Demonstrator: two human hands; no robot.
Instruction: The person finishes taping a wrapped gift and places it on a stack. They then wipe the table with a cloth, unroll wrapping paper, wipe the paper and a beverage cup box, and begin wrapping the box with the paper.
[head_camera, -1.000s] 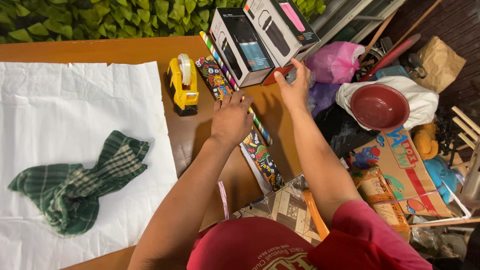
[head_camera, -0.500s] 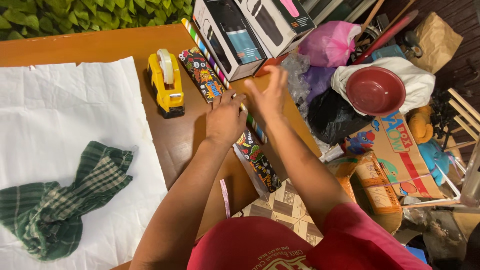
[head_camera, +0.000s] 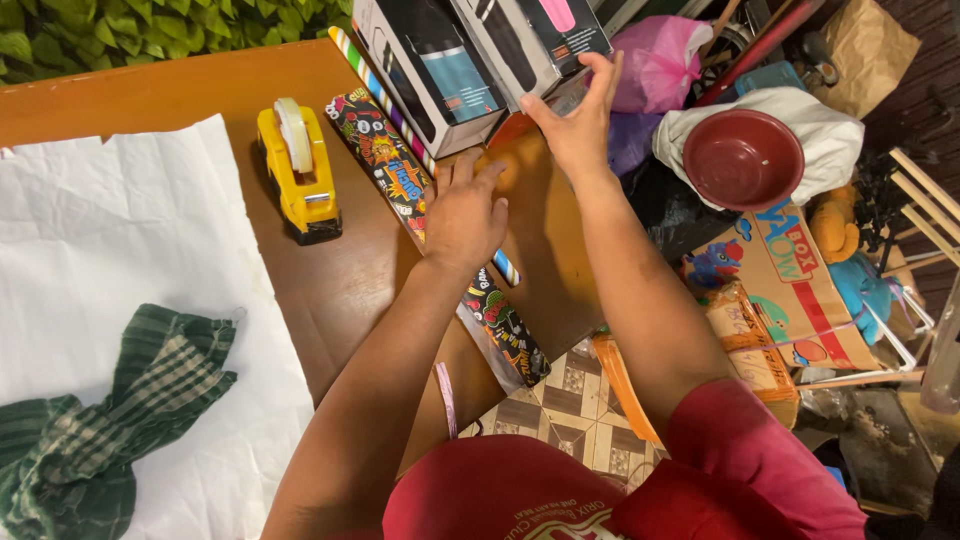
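The comic-print gift-wrap roll (head_camera: 385, 165) lies slantwise on the worktop (head_camera: 350, 280) under the left hand (head_camera: 462, 218), fingers spread flat, beside a striped roll (head_camera: 380, 100). The right hand (head_camera: 578, 125), half a second ago low over the rolls, now reaches up, fingers open, touching the boxed tumbler (head_camera: 545, 35). The red bowl (head_camera: 742, 158) holds nothing.

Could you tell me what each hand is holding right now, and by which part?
Nothing is clearly held: the left hand rests flat on the wrapping paper rolls; the right hand touches a box corner.
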